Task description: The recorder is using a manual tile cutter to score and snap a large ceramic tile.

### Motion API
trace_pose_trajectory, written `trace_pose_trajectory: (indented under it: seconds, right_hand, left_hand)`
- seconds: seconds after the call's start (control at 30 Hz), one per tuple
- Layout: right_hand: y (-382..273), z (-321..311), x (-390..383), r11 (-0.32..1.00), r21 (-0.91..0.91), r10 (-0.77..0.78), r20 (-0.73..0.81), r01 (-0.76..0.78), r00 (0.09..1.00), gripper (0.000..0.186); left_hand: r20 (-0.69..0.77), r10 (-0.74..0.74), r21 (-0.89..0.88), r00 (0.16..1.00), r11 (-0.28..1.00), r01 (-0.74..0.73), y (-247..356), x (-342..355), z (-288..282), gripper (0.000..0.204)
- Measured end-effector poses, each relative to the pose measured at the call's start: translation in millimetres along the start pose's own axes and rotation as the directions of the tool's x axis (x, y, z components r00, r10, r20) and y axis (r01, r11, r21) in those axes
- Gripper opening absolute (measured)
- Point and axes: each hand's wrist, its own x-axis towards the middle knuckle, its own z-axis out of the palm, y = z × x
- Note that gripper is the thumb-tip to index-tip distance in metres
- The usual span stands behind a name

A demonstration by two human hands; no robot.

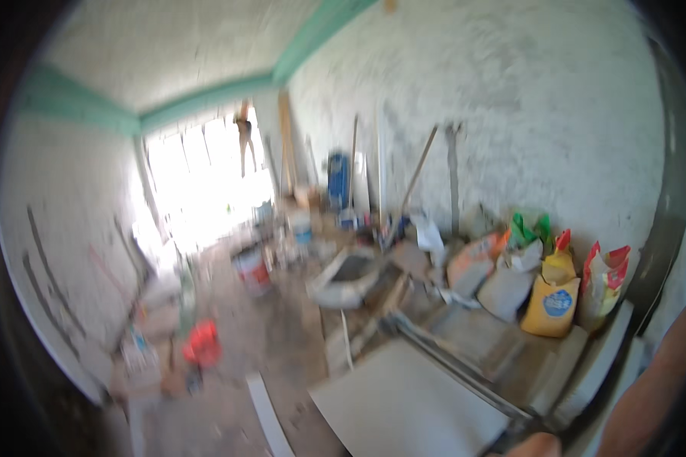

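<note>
A bare forearm on my right side [644, 400] runs along the lower right edge; its fingers are not visible. A small blurred patch of skin [541, 445], perhaps fingers, shows at the bottom edge, and I cannot tell which hand it is or what it holds. Just beside it lie a large white board [404, 400] and a long grey strip or rail [457, 358]. A narrow white strip [267, 411] rests on the floor to the left of the board.
Along the right wall stand a yellow sack [545, 312], several other sacks [598, 293], leaning poles [419, 167] and a blue item [337, 179]. A paint bucket [251, 270], a grey basin [328, 293] and a red object [202, 343] sit on the dusty floor [274, 327]. A bright window [190, 183] fills the far end.
</note>
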Motion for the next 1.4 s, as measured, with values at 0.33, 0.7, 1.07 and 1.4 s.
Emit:
trace_pose_trajectory:
  seconds: [0.33,0.7,1.07,1.4]
  right_hand:
    - [-19,-9,7,0.996,0.054,-0.080,0.199,0.071,0.977,0.024]
    - [-53,19,-136,0.837,0.228,0.246,0.655,-0.497,0.715,0.027]
    - [-20,11,-77,0.944,0.200,0.101,0.586,-0.263,0.804,0.030]
    - [21,-3,15,0.972,0.056,-0.232,0.421,0.230,0.877,0.032]
  left_hand:
    - [0.178,-0.423,0.047,0.888,0.905,0.422,21,27,-37,0.037]
    - [-0.014,-0.347,0.056,0.938,0.936,0.347,16,64,-39,0.036]
    - [0.088,-0.321,0.014,0.943,0.947,0.321,30,88,-57,0.041]
    - [0.237,-0.340,0.207,0.910,0.933,0.294,31,78,-37,0.054]
